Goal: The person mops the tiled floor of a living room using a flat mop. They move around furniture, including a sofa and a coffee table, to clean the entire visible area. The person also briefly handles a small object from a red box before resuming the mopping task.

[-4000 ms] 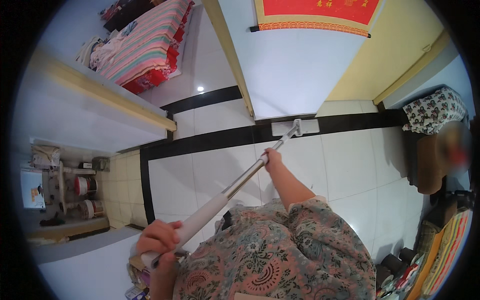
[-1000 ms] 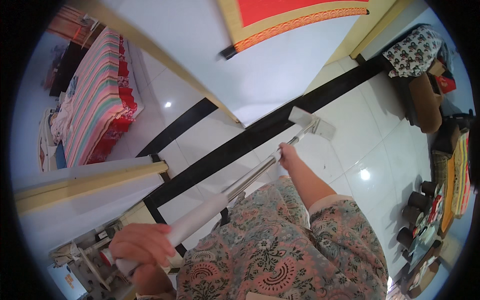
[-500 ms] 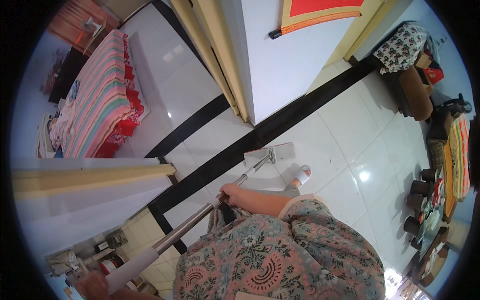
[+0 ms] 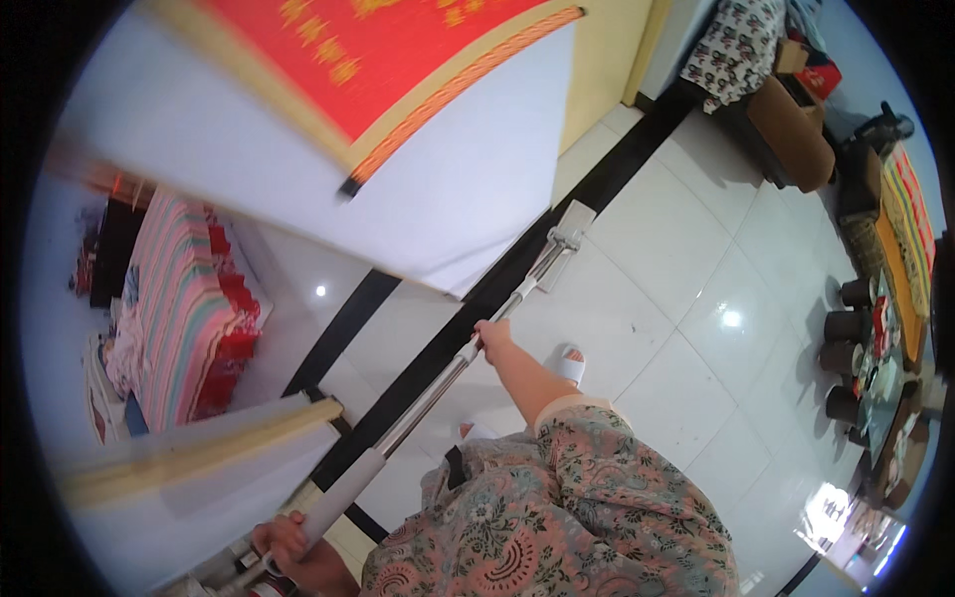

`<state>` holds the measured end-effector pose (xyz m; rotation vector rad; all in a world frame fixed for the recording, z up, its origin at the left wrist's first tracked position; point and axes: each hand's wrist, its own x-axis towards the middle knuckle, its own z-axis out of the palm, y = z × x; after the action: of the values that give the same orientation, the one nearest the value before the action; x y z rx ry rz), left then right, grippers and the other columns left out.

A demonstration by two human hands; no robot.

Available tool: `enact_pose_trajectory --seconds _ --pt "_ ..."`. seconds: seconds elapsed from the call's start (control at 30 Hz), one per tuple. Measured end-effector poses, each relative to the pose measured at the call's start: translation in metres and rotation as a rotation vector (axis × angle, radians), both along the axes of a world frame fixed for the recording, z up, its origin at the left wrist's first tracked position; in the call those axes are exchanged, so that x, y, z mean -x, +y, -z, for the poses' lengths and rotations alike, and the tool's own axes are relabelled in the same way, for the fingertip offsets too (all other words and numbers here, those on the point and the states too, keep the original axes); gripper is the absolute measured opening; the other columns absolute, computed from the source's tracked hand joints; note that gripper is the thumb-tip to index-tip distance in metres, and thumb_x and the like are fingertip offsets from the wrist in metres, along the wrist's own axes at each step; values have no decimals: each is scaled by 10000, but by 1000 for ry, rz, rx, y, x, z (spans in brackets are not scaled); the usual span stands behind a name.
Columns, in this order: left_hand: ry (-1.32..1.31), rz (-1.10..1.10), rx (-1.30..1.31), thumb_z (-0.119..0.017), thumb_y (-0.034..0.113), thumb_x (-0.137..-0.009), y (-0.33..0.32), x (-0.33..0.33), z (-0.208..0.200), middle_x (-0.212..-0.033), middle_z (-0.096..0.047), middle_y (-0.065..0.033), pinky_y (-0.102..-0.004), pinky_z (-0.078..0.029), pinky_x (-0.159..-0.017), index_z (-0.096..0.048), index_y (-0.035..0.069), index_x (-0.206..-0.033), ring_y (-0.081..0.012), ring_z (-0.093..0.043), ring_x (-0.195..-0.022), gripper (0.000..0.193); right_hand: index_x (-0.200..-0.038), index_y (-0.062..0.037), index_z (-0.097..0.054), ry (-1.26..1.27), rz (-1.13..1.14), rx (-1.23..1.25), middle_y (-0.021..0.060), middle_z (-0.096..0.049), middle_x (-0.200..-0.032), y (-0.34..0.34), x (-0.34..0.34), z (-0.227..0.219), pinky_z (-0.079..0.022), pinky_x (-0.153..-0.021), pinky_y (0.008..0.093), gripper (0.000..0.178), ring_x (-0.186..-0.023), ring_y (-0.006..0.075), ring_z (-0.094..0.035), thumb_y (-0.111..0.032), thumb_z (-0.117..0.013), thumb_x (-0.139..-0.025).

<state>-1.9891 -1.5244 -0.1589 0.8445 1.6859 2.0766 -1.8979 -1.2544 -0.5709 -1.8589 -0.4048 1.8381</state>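
A flat mop [image 4: 423, 403] runs diagonally across the floor, its metal pole rising toward me at the lower left. My left hand [image 4: 282, 542] is closed round the top end of the pole, at the pale grip. Farther down, my right hand [image 4: 491, 339] wraps the pole near a pale collar, the arm stretched forward. The mop's rectangular head [image 4: 565, 244] lies on the white tiles and reaches the black floor strip [image 4: 428, 373], close to the foot of the white wall. Its cleaning pad underneath is hidden.
Ahead stands a white wall corner [image 4: 448, 234] with a red hanging scroll [image 4: 398, 60]. A doorway at left shows a bed with a striped cover [image 4: 179, 298]. Several dark stools [image 4: 844, 326] line a glass table at right; a brown armchair [image 4: 791, 134] stands farther off. My slippered foot [image 4: 571, 366] is near the mop.
The mop head has moved forward and right along the wall and turned. Both hands keep hold of the pole, the right one reaching farther out. My view has shifted too.
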Motion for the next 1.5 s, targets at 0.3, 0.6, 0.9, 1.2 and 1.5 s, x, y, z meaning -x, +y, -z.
enact_pose_trajectory --seconds 0.3,0.6,0.9,1.2,1.5 --pt "242 398 54 -475 191 -851 229 -113 33 -621 -522 -69 -499 -423 -894 -394 63 -853 -197 -528 -641 152 -941 18 -449 214 202 -134 131 -516 -718 239 -180 48 -410 -444 351 275 -559 221 -522 -69 -601 -729" --pt "314 1009 93 -552 117 -790 320 -162 12 -659 -632 -116 -490 -445 -893 -553 31 -780 -266 -645 -720 87 -772 -15 -502 288 595 -190 44 -485 -614 228 -338 8 -393 -445 275 95 -517 144 -479 -68 -577 -746" --pt "472 1551 -16 -584 1 -722 243 -82 -50 -673 -650 -83 -465 -437 -905 -580 47 -733 -235 -657 -678 48 -774 -51 -513 332 684 -105 34 -489 -644 45 -279 -24 -437 -491 297 78 -551 159 -491 -94 -577 -764" --pt "656 1774 -12 -547 269 -845 77 47 -144 -578 -487 0 -389 -484 -734 -463 95 -732 -146 -503 -520 224 -760 -32 -467 391 629 61 69 -457 -656 -200 -79 -67 -409 -465 331 149 -551 192 -464 -166 -524 -785" --pt "235 1000 -151 -610 193 -738 -41 79 -143 -617 -589 -77 -441 -518 -672 -537 57 -672 -224 -596 -540 168 -794 1 -481 654 580 259 102 -516 -654 -241 -36 -117 -459 -475 299 61 -590 225 -565 12 -523 -751"
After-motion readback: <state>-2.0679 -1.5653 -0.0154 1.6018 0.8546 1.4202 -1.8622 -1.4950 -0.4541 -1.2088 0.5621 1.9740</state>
